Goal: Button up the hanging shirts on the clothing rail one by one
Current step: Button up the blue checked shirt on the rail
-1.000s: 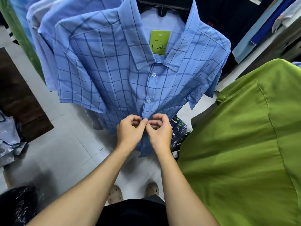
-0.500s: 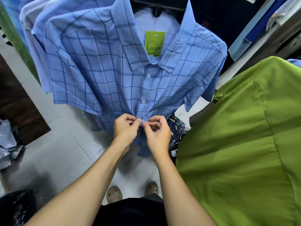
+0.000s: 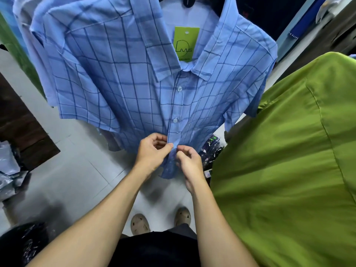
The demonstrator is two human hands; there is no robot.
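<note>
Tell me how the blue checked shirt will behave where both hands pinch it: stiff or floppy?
Probably floppy: the blue checked shirt wrinkles and gathers toward where the left hand and right hand pinch its front edges. Likely light, as the thin cloth drapes in soft folds. Its hem hangs free, so a push would probably swing it.

Pale tiled floor [image 3: 77, 170] w/ grey plastic bags [image 3: 8, 166] at left, dark wrapped pkgs [image 3: 211, 149] at right.
</note>
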